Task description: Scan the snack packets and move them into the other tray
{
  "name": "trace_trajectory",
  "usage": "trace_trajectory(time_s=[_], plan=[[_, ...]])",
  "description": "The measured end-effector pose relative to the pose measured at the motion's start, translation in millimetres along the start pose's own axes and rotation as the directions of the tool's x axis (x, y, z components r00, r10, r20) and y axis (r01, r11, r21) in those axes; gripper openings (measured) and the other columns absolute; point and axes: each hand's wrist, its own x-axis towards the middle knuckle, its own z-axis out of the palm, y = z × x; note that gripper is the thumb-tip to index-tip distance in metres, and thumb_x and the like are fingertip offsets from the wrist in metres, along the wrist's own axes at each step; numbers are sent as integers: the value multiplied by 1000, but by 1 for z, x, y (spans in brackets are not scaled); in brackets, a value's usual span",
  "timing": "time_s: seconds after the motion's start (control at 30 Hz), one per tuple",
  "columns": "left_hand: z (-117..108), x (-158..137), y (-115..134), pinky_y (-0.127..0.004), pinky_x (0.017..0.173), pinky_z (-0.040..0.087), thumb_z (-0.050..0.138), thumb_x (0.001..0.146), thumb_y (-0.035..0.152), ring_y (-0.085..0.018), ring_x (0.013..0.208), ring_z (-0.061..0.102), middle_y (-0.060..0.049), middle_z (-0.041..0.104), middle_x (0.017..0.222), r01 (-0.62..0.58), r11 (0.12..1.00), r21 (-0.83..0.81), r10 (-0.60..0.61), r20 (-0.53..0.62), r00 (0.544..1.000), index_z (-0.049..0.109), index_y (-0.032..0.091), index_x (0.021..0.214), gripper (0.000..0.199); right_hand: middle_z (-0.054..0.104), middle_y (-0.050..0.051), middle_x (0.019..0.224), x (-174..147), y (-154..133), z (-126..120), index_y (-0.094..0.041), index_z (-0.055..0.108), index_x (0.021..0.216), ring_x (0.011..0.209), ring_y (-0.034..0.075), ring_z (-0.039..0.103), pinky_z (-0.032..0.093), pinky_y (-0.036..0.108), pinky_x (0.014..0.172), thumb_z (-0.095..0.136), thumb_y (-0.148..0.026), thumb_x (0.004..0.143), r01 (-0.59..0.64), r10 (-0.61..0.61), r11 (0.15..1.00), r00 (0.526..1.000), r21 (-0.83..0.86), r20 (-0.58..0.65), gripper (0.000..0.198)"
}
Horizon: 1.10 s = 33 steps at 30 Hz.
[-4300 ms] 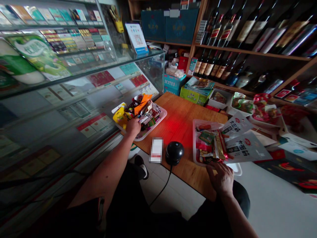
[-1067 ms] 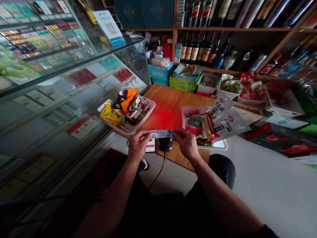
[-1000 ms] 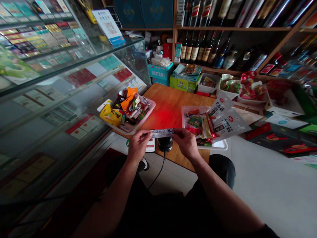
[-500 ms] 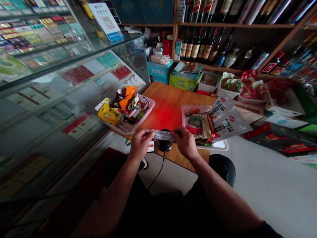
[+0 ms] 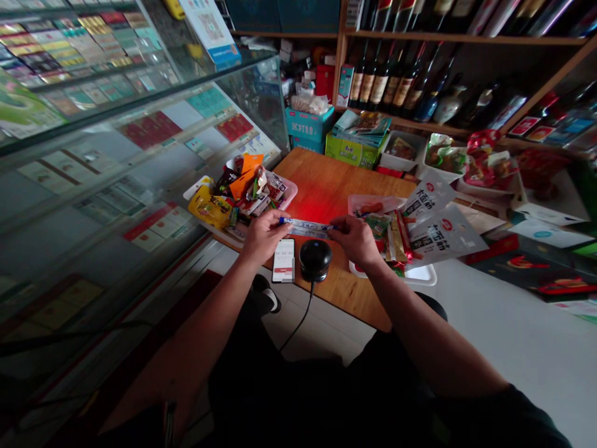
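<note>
A narrow packet with blue and white print [image 5: 308, 228] is stretched level between my two hands, above the wooden table. My left hand [image 5: 265, 238] pinches its left end; my right hand [image 5: 357, 239] pinches the other. Just below it stands a round black device [image 5: 316, 260] with a cable running down off the table edge. Beside that device lies a phone [image 5: 283, 260] with a lit screen. A pink-white tray of snack packets [image 5: 291, 198] is left of my hands. On the right, another tray [image 5: 422, 274] holds more packets, including large grey-white pouches [image 5: 441, 233].
Red light falls on the wooden table [image 5: 345, 171]. A glass display counter [image 5: 153, 118] runs along the left. Behind the table stand a teal box [image 5: 308, 124], a green box [image 5: 349, 151] and shelves of bottles [image 5: 380, 87]. Open boxes of packets [image 5: 401, 152] line the right.
Both hands have lifted the packet forward, away from the black device, which now shows fully along with the phone. The camera view has shifted slightly.
</note>
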Motion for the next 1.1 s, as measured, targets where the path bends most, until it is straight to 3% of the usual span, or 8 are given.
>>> trace_trajectory(time_s=[0.3,0.6,0.8,1.1], plan=[[-15,32,-22,-30,73,54,72,80,30,-17,77,67,-5,73,87,-113,972,205,110,26,994,69,18,94,19,77,5,87,30,13,12,-21,76,94,74,18,68,49,28,65,71,-33,82,88,-83,987,996,-138,40,18],[-22,41,-33,-29,76,51,69,82,24,-17,79,65,-3,72,85,-138,942,305,117,88,989,69,18,88,8,77,3,85,40,27,20,-21,78,93,75,19,70,50,28,68,71,-27,81,102,-95,970,995,-221,40,15],[-26,48,-47,-30,75,52,69,82,24,-17,79,67,-4,74,89,-97,938,331,63,113,992,69,18,92,11,78,3,87,45,37,25,-23,78,97,77,20,71,51,30,70,68,-24,83,90,-72,956,995,-279,73,17],[-31,55,-54,-29,75,50,67,84,20,-16,79,68,-3,75,90,-126,892,435,69,145,987,71,19,92,9,78,4,88,48,39,27,-22,79,95,77,21,71,51,31,71,66,-23,83,96,-76,939,994,-331,72,17]])
